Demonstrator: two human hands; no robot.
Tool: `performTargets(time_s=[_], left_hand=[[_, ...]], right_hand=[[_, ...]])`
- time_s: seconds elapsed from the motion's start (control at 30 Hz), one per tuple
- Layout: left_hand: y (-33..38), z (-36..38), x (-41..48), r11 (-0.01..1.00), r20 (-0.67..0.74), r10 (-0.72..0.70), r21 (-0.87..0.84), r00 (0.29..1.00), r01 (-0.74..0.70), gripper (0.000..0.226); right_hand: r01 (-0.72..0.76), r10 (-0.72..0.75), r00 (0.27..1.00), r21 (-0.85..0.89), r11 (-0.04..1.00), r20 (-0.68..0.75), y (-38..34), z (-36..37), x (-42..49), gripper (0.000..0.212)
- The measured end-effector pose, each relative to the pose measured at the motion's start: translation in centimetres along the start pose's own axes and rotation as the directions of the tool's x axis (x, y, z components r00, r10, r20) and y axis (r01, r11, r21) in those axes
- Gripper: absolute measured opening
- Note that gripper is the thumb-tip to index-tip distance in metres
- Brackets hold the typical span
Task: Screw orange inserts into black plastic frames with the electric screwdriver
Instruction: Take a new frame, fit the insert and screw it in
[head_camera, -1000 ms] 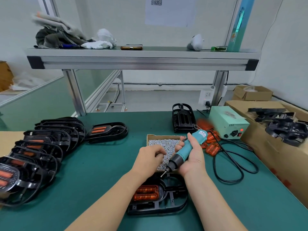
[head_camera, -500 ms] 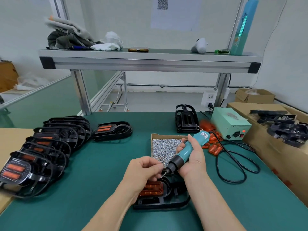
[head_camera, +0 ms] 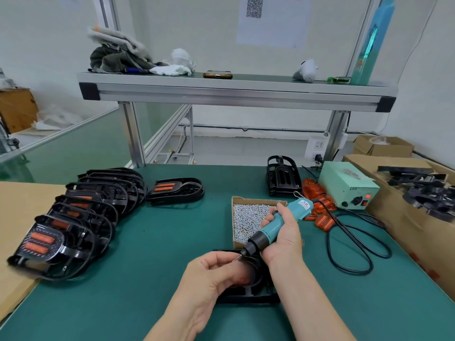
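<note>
A black plastic frame (head_camera: 256, 291) lies on the green mat near the front, mostly covered by my hands; its orange insert is hidden. My right hand (head_camera: 283, 238) grips the teal electric screwdriver (head_camera: 278, 223), tilted with its bit pointing down-left. My left hand (head_camera: 211, 274) has its fingers curled and pinches a small screw at the bit's tip. A cardboard tray of silver screws (head_camera: 246, 217) sits just behind the frame. Loose orange inserts (head_camera: 317, 205) lie to the right of it.
A fanned row of finished frames (head_camera: 81, 217) fills the left, one more (head_camera: 176, 189) lying apart. An upright black frame (head_camera: 283, 178), the green power unit (head_camera: 349, 189) and its looped cable (head_camera: 352, 242) sit right. A cardboard box of frames (head_camera: 418, 193) borders the right edge.
My left hand came back from the screw tray toward me and now meets the bit's tip over the frame. The screwdriver tilted down slightly. The camera view shifted.
</note>
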State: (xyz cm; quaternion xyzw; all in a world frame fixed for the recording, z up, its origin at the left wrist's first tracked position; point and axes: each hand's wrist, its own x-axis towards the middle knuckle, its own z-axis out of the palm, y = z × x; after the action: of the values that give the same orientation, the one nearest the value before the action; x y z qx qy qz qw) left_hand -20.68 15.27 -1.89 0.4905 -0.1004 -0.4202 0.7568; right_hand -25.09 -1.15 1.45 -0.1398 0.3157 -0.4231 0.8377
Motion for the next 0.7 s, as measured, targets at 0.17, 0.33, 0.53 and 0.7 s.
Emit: performTargets(time_s=[0.17,0.33,0.53,0.7], left_hand=[[0.4,-0.4,-0.4,1.0,-0.049,0.001,0.01,0.999,0.0,0.024],[0.7,-0.8,-0.8,0.986,-0.096,0.032,0.165,0.995,-0.016,0.014],[0.7,-0.6,-1.2,0.877,-0.167,0.199,0.471,0.966,-0.099,0.011],[0.4,0.0,-1.5,0.572,-0.152,0.425,0.81,0.892,-0.134,0.024]], right_hand=[[0.006,-0.006,1.0,0.019,1.0,-0.009,0.1,0.1,-0.2,0.01],[0.02,-0.021,1.0,-0.016,1.0,-0.021,0.3,0.1,-0.4,0.012],[0.049,-0.052,0.998,-0.102,0.994,-0.027,1.1,-0.1,-0.2,0.015],[0.108,-0.121,0.991,-0.176,0.978,-0.062,1.7,0.0,-0.7,0.015]])
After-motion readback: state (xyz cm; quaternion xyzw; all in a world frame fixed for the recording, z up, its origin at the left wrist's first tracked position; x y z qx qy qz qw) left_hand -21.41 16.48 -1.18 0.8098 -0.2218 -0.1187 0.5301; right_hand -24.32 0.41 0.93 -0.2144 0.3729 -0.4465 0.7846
